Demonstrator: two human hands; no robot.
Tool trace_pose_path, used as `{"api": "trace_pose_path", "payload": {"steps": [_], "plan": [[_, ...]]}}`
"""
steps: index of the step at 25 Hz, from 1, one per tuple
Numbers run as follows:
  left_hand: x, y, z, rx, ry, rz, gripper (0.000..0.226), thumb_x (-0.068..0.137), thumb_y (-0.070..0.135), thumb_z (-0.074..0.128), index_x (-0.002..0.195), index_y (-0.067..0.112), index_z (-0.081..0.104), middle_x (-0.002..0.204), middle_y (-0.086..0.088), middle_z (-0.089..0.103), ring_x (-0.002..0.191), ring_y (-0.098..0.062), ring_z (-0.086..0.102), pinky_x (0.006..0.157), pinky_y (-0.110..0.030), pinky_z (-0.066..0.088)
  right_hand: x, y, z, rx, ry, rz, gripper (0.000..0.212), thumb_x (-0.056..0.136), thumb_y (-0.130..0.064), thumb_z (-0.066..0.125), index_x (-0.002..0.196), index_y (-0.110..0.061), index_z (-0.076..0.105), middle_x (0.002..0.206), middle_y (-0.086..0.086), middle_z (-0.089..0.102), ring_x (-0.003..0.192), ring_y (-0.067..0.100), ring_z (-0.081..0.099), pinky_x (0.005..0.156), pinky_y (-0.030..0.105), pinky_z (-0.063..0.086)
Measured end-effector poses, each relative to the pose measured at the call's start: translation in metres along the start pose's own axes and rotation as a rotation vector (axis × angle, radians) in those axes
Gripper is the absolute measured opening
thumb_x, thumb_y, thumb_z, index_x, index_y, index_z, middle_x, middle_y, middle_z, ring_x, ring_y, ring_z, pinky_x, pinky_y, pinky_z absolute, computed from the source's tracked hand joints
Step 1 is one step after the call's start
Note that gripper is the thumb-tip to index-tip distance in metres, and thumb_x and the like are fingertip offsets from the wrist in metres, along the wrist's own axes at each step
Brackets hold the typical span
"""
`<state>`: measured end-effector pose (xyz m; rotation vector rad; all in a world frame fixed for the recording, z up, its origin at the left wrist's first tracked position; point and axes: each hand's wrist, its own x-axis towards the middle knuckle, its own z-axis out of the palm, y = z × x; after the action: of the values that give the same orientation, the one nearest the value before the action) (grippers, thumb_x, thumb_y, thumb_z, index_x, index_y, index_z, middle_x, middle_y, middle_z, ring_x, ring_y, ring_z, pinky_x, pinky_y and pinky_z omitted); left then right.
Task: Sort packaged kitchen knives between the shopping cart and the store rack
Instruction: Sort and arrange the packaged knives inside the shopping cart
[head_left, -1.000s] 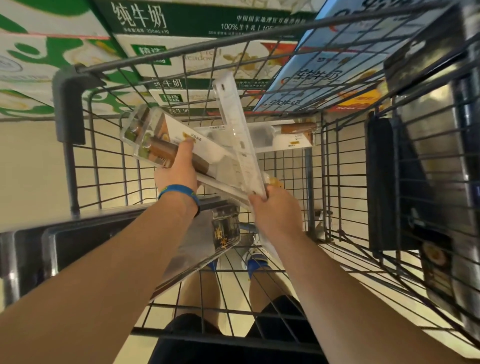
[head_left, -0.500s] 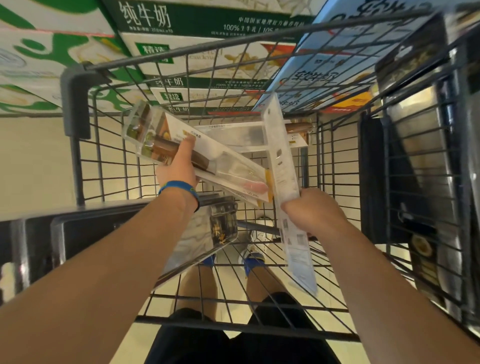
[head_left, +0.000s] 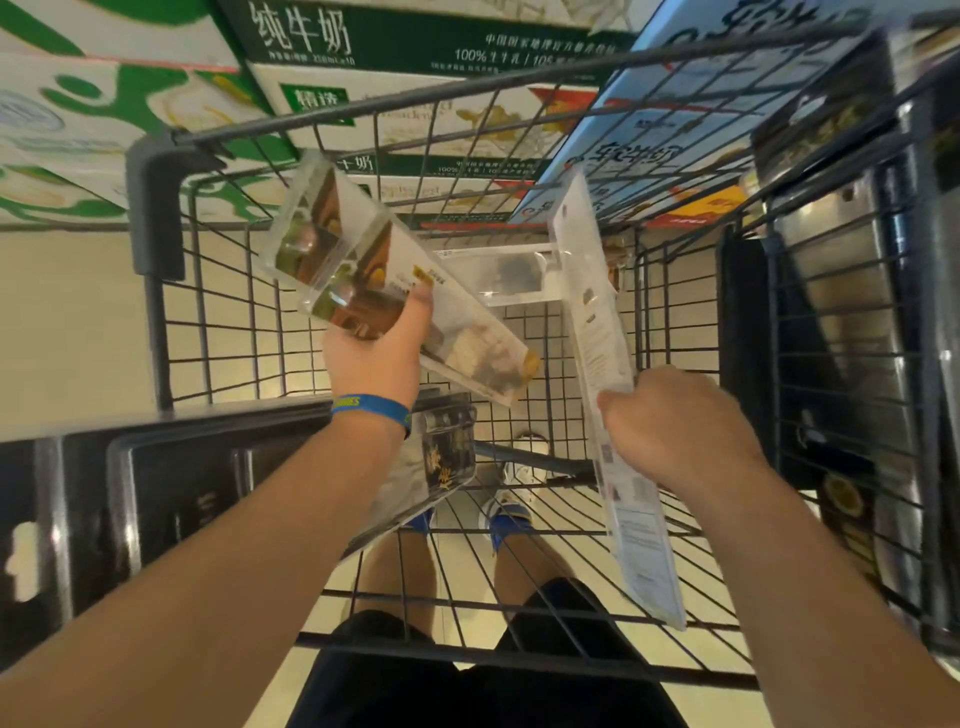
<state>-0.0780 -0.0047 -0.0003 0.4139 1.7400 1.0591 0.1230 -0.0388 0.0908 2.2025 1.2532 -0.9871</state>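
My left hand (head_left: 376, 358) grips a clear packaged knife with a brown handle (head_left: 363, 280), held slanted over the wire shopping cart (head_left: 322, 111). In my right hand (head_left: 675, 426) is a long flat knife package (head_left: 597, 332), seen from its white printed back and held almost edge-on. Another boxed knife (head_left: 511, 275) lies against the cart's far wall. A dark-labelled clear pack (head_left: 447, 457) leans at the cart's left side below my left wrist.
Black and silver packaged items (head_left: 841, 291) stand along the cart's right wall, and dark boxes (head_left: 156, 499) along its left. Stacked milk cartons (head_left: 405, 47) rise beyond the cart. My legs and shoes show through the wire floor.
My right hand has pulled the flat package away from the left-hand pack, swinging it to the right and turning its back toward me. The left hand stayed nearly still.
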Motion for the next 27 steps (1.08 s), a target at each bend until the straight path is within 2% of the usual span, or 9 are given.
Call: {"api": "trace_pose_path", "payload": {"steps": [4,6,8,12,15,17,19,21,27], "plan": [[-0.014,0.002,-0.004,-0.013,-0.052,0.098,0.014,0.078,0.027,0.082,0.075,0.032,0.07,0.075,0.025,0.072,0.075,0.007,0.068,0.066,-0.007,0.05,0.005,0.005,-0.001,0.211,-0.088,0.003,0.028,0.101,-0.04,0.054,0.111,-0.019,0.07,0.103,-0.001,0.074,0.073,0.011,0.069,0.062,0.029,0.062],[-0.013,-0.002,-0.009,-0.038,-0.051,0.117,0.014,0.08,0.024,0.081,0.077,0.034,0.073,0.078,0.026,0.072,0.078,0.008,0.068,0.068,-0.006,0.049,0.008,0.006,0.01,0.238,-0.055,0.008,0.029,0.102,-0.042,0.053,0.113,-0.021,0.07,0.112,0.0,0.075,0.071,0.008,0.067,0.058,0.027,0.059],[-0.01,0.0,-0.012,-0.042,-0.05,0.134,0.015,0.083,0.02,0.08,0.084,0.03,0.068,0.08,0.026,0.073,0.08,0.007,0.069,0.071,-0.007,0.05,0.006,0.011,0.025,0.232,0.013,0.002,0.029,0.103,-0.045,0.05,0.109,-0.023,0.069,0.116,0.0,0.074,0.068,0.004,0.062,0.051,0.021,0.051],[-0.003,0.005,-0.009,-0.046,-0.013,0.128,0.023,0.084,0.015,0.079,0.086,0.03,0.06,0.074,0.03,0.07,0.076,0.01,0.067,0.07,-0.008,0.05,-0.002,0.014,0.043,0.504,0.118,0.033,0.02,0.105,-0.045,0.05,0.099,-0.028,0.06,0.119,0.002,0.072,0.071,0.004,0.061,0.062,0.03,0.06],[-0.004,0.005,-0.009,-0.085,0.041,0.065,0.024,0.081,0.022,0.082,0.085,0.027,0.059,0.067,0.033,0.067,0.068,0.014,0.065,0.061,-0.004,0.048,-0.016,0.016,0.044,0.429,0.265,-0.05,0.028,0.105,-0.044,0.048,0.104,-0.021,0.064,0.121,0.003,0.072,0.078,0.005,0.06,0.055,0.013,0.045],[-0.002,0.004,-0.011,-0.093,0.058,0.041,0.026,0.079,0.027,0.084,0.087,0.026,0.059,0.068,0.032,0.068,0.069,0.013,0.066,0.06,-0.004,0.048,-0.035,0.023,0.043,0.424,0.366,-0.106,0.034,0.101,-0.05,0.045,0.104,-0.023,0.064,0.116,0.001,0.074,0.082,0.007,0.062,0.053,0.007,0.043],[0.002,0.003,-0.013,-0.098,0.056,0.029,0.025,0.078,0.029,0.084,0.091,0.026,0.062,0.073,0.027,0.071,0.074,0.009,0.068,0.063,-0.006,0.049,-0.053,0.026,0.038,0.631,0.324,-0.115,0.023,0.097,-0.055,0.045,0.102,-0.039,0.061,0.12,-0.008,0.071,0.093,0.008,0.068,0.059,0.013,0.053],[0.003,0.003,-0.012,-0.108,0.052,0.036,0.026,0.077,0.029,0.084,0.093,0.026,0.063,0.076,0.026,0.072,0.077,0.007,0.069,0.065,-0.006,0.05,-0.058,0.021,0.026,0.89,0.256,-0.098,0.009,0.1,-0.046,0.051,0.099,-0.05,0.059,0.124,-0.016,0.068,0.106,0.007,0.068,0.065,0.019,0.058],[0.001,0.005,-0.012,-0.086,0.028,0.054,0.019,0.078,0.025,0.083,0.085,0.029,0.066,0.077,0.026,0.073,0.078,0.006,0.07,0.066,-0.008,0.051,-0.048,-0.029,-0.003,1.084,0.142,-0.248,0.012,0.103,-0.032,0.056,0.095,-0.035,0.064,0.096,-0.019,0.074,0.085,-0.014,0.068,0.05,0.005,0.048]]}}
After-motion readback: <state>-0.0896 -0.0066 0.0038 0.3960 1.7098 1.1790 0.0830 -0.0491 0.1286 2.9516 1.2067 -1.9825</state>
